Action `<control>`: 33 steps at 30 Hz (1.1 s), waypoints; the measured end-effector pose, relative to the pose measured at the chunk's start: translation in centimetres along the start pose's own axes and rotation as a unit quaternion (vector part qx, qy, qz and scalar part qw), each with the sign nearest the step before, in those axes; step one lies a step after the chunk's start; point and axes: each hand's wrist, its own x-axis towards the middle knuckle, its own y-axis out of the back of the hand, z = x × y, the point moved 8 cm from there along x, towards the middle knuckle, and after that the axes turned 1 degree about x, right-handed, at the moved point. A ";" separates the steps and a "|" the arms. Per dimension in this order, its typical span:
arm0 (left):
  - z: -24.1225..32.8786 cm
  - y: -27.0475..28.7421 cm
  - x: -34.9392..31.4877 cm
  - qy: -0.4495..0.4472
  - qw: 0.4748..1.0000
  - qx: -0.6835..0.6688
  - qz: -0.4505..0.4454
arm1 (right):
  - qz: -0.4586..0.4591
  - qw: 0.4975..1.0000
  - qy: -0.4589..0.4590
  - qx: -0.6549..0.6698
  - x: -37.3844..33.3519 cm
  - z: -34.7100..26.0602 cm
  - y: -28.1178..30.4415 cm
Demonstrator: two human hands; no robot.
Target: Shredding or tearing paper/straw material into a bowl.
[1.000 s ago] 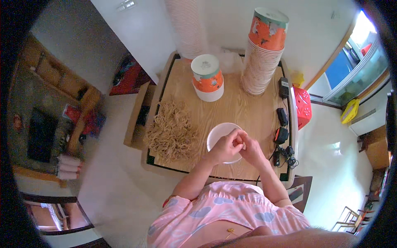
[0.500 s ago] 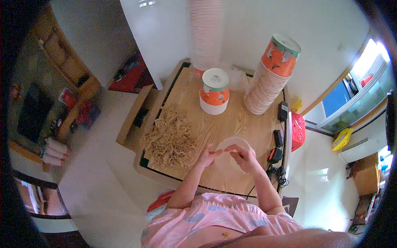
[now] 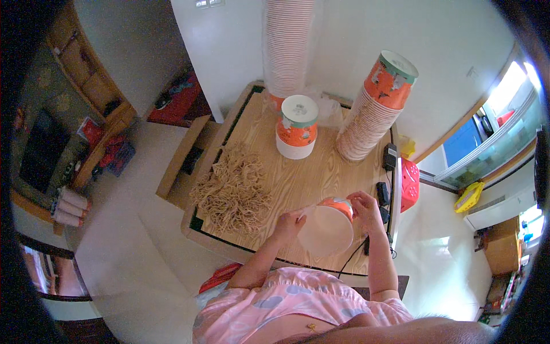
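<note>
— Both hands are on one orange-and-white paper bowl (image 3: 327, 228): my left hand (image 3: 288, 225) cups its near rim, fingers curled round the edge, and my right hand (image 3: 363, 211) pinches the far wall from above. I have it tipped up above the front of the light wooden table (image 3: 321, 178), its white inside turned towards me.

— How would you handle this step well?

— I would keep the grip light at the rim; I judge thin paper walls like these buckle if squeezed. I'd turn the bowl with the fingertips, not the palms, and keep it over the table, clear of the black cable and adapters (image 3: 382, 192) at the right edge. The loose heap of tan dried noodles (image 3: 235, 186) lies just to the left, apart from the bowl, so I'd keep my left elbow in.

— What differs from half a second back?

— Then the bowl sat lower and flatter between the hands, seen mostly as a pale disc; now it is raised and tilted, with its orange outside showing at the top. The lidded orange bowl (image 3: 297, 126) at the back and the leaning stack of nested bowls (image 3: 375, 109) have not moved on the table; only my view of them has shifted.
</note>
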 end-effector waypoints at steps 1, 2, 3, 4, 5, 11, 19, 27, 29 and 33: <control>1.7 0.4 0.0 0.001 1.000 0.000 -0.024 | -0.005 1.000 -0.002 0.012 0.1 0.5 0.3; 2.6 0.7 -0.2 0.003 0.999 0.000 -0.044 | -0.013 1.000 -0.003 0.024 0.2 0.9 0.5; 2.4 0.5 -0.1 0.003 0.999 0.000 -0.044 | -0.013 1.000 -0.002 0.024 0.6 1.8 0.8; 3.1 0.9 0.0 -0.057 0.998 -0.011 -0.015 | 0.004 0.998 0.037 -0.043 0.9 1.8 1.1; 3.9 1.2 -0.1 -0.116 0.993 -0.021 0.014 | 0.022 0.991 0.075 -0.110 1.0 1.6 1.6; 4.9 2.1 -0.2 -0.191 0.980 0.027 0.050 | -0.032 0.988 0.052 -0.140 1.7 1.5 3.1; -1.8 -0.6 3.3 -0.069 0.992 -0.032 0.097 | 0.088 0.962 0.117 -0.231 0.9 -7.8 8.9; -11.6 -4.5 3.0 -0.083 0.965 0.128 0.214 | 0.361 0.664 0.512 -0.410 -4.9 -32.4 14.1; -12.2 -5.7 2.5 -0.090 0.947 0.231 0.203 | 0.377 0.583 0.560 -0.452 -3.6 -35.2 14.6; -12.7 -6.0 2.7 -0.069 0.959 0.187 0.201 | 0.392 0.603 0.510 -0.471 2.1 -36.8 16.3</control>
